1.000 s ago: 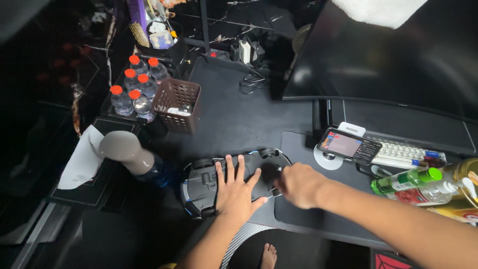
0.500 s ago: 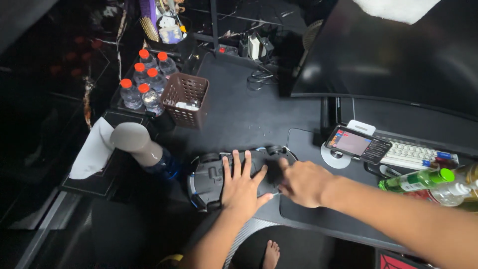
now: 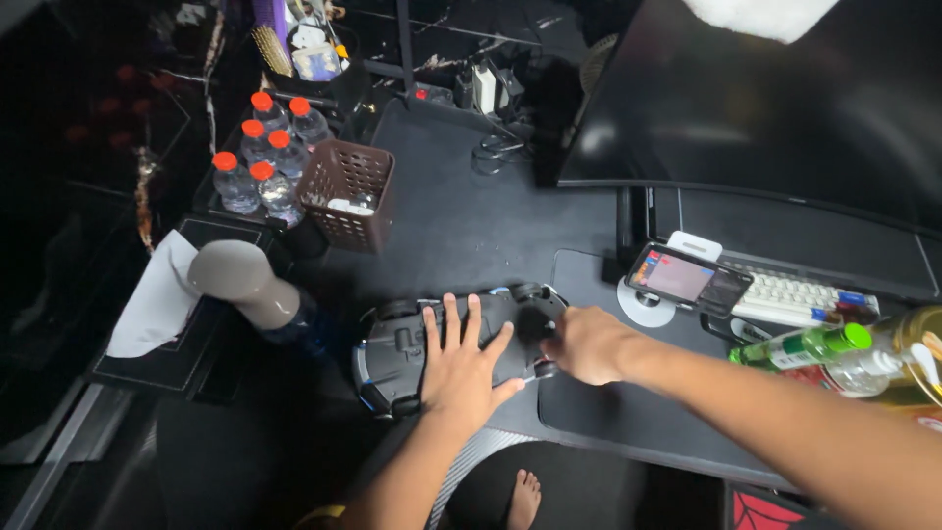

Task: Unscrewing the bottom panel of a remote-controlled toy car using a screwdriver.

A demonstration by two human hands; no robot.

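I see a dark toy car (image 3: 432, 339) w/ black wheels, blue trim, lying flat on the desk's front edge, at 9 o'clock from the mouse pad, partly under my hands.

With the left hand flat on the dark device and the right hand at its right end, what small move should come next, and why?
Probably keep the left hand pressing flat to steady the device while the right hand works the round black part at its end; its fingers curl there.

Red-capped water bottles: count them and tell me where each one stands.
5 red-capped water bottles, clustered left of the brown basket: two at the back, two in the middle, one front left. A sixth cap may show; others could be hidden.
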